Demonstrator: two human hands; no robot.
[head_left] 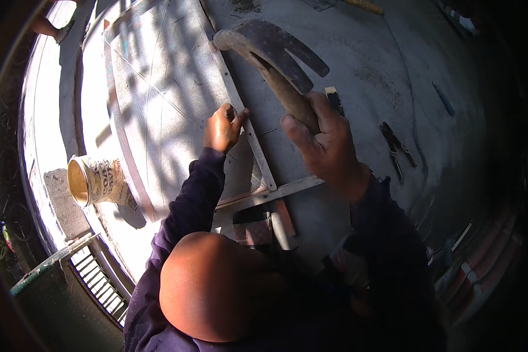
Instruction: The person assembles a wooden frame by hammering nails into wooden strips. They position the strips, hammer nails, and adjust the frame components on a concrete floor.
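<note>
A claw hammer (287, 88) with a wooden handle is raised in my right hand (328, 144), its fingers wrapped round the handle. Below and to the left of it, my left hand (224, 129) is closed in a pinch at the edge of a wooden strip (261, 154). Whatever the fingers pinch there is too small to make out. The strip borders a panel of fine wire mesh (176, 70) lying on the floor, and meets a crosswise strip (293, 188) at the near corner. A thin nail (268, 131) lies just right of the strip.
Pliers (398, 151) and a slim blue tool (443, 98) lie on the concrete floor at right, near a thin cable (413, 105). A printed bucket (97, 179) is tipped on its side at left. My bent knee (202, 287) is close below the panel.
</note>
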